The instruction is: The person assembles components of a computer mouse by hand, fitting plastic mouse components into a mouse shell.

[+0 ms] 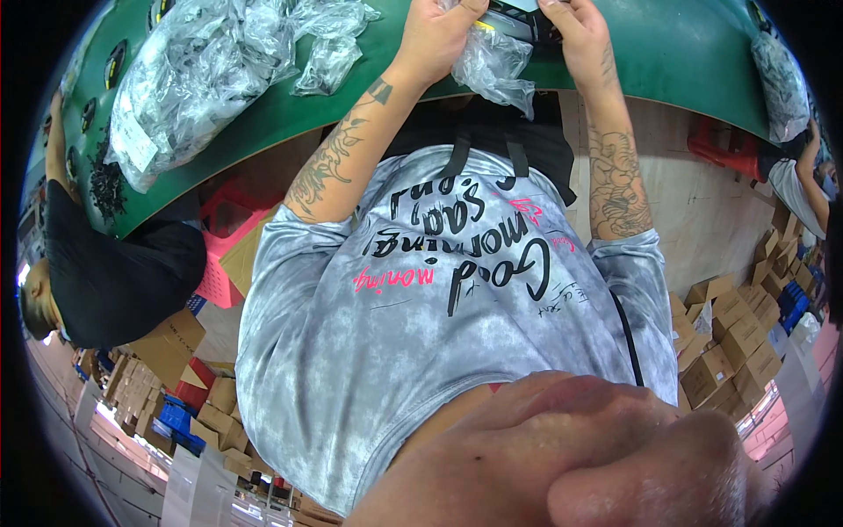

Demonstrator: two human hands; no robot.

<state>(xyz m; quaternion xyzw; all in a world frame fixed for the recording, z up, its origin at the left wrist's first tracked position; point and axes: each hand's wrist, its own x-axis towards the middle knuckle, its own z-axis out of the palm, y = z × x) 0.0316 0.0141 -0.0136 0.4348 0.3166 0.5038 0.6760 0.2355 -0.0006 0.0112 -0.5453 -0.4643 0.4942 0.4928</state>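
Note:
At the top edge, over the near side of a green table (676,53), both my hands hold a dark flat object (518,23) with a yellow patch. Its far part is cut off by the picture edge, so its exact kind cannot be made out. A crumpled clear plastic bag (496,75) hangs from it toward me. My left hand (443,31) is closed on the left end and the bag, its fingertips partly hidden. Gripping the right end, my right hand (575,26) has its thumb on top and its fingers curled at the side.
Left on the table lie a big heap of clear plastic bags (206,79), a smaller bag (329,63) and loose black pieces (107,180). A co-worker in black (123,272) sits at left near a red stool (219,263). Cardboard boxes (733,334) stand behind me.

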